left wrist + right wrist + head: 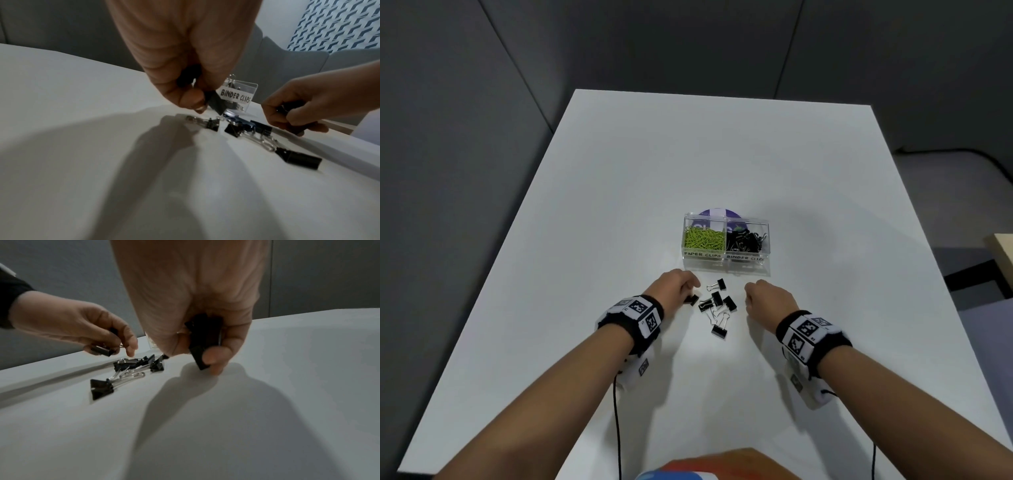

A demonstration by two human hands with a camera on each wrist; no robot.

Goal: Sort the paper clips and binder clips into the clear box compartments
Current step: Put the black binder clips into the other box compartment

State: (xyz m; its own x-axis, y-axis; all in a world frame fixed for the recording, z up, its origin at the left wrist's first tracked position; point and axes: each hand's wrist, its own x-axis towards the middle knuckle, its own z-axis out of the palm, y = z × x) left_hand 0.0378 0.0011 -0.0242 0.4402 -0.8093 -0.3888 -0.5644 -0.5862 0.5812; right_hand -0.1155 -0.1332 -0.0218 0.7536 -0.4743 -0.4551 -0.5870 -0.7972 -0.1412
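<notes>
A clear two-part box (726,262) stands mid-table; its left part holds green paper clips (703,237), its right part black binder clips (745,240). Several loose black binder clips (717,305) lie in a small heap in front of it. My left hand (677,285) hovers at the heap's left edge and pinches a binder clip (214,101), with more black tucked in its palm. My right hand (767,297), just right of the heap, grips black binder clips (202,340) in curled fingers, low over the table.
The white table (619,205) extends well beyond the box on all sides. A purple round disc (717,211) shows behind the box. Grey partition walls surround the table. Cables hang from both wristbands near the front edge.
</notes>
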